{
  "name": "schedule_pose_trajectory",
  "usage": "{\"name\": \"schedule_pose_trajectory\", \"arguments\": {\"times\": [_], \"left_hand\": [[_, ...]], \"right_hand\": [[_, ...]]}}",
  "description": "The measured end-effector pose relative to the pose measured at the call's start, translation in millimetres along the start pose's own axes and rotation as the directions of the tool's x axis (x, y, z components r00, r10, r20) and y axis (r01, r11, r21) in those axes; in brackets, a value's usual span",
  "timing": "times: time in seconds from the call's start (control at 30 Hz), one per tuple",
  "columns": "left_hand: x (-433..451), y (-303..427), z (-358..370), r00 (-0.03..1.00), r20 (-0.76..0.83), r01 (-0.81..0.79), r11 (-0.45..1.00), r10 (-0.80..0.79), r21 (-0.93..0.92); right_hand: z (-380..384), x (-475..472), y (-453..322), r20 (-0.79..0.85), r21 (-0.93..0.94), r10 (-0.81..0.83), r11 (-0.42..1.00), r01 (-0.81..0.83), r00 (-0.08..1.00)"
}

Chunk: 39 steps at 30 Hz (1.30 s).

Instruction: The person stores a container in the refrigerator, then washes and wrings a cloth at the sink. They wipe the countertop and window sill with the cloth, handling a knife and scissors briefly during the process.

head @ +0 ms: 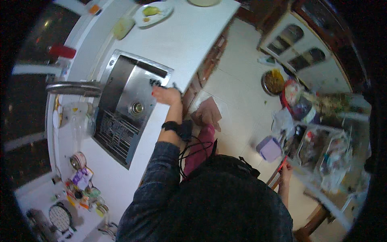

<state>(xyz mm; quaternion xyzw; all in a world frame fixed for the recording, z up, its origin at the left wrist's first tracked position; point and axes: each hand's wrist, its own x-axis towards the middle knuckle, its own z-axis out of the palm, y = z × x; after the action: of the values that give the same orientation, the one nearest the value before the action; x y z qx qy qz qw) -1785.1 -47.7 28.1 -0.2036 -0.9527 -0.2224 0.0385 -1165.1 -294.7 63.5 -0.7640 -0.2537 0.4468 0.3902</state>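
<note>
My left hand (167,95) is over the right rim of a stainless steel sink (125,81), back of the hand up. A small dark object (155,82) lies by its fingers; whether it is held or strapped on is unclear. A black strap with a box (181,128) sits on that wrist. At the right, my right hand (285,170) is beside the edge of a storage rack (314,175). A thin red item (283,163) lies at its fingers, too blurred to tell whether gripped. A mauve square container (269,148) is just beyond that hand.
A dark drying rack (116,133) covers the sink's near end, and a faucet (74,88) reaches over its left side. A plate with food (153,13) stands on the white counter (181,39). Jars and packets (81,187) crowd the near left. Bags and a basin (272,82) line the right.
</note>
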Motion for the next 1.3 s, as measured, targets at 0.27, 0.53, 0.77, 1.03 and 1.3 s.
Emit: {"name": "schedule_pose_trajectory", "arguments": {"times": [0.27, 0.53, 0.77, 1.03, 1.3], "left_hand": [[64.2, 99.6, 42.1, 0.965, -0.033, 0.241, 0.931, -0.260, -0.275], [89.7, 57.0, 10.8, 0.988, -0.093, -0.151, 0.903, 0.124, -0.402], [9.6, -41.0, -68.6, 0.907, 0.156, -0.378, 0.919, 0.391, -0.111], [50.5, -195.9, -112.2, 0.888, 0.459, -0.256, 0.848, 0.018, 0.463], [157.3, -192.9, -98.9, 0.739, 0.304, 0.557, 0.292, -0.601, -0.777]], "right_hand": [[81.5, 136.2, -121.2, 0.360, -0.164, -0.141, 0.963, 0.212, 0.922], [164.3, 307.3, -196.8, 0.706, -0.287, -0.157, 0.828, 0.482, 0.690], [311.5, 402.4, -322.2, 0.833, -0.298, -0.167, 0.667, 0.683, 0.527], [434.2, 299.5, -378.4, 0.888, -0.209, -0.127, 0.746, 0.632, 0.443], [579.3, 125.3, -383.9, 0.976, -0.120, -0.007, 0.813, 0.570, 0.216]]}}
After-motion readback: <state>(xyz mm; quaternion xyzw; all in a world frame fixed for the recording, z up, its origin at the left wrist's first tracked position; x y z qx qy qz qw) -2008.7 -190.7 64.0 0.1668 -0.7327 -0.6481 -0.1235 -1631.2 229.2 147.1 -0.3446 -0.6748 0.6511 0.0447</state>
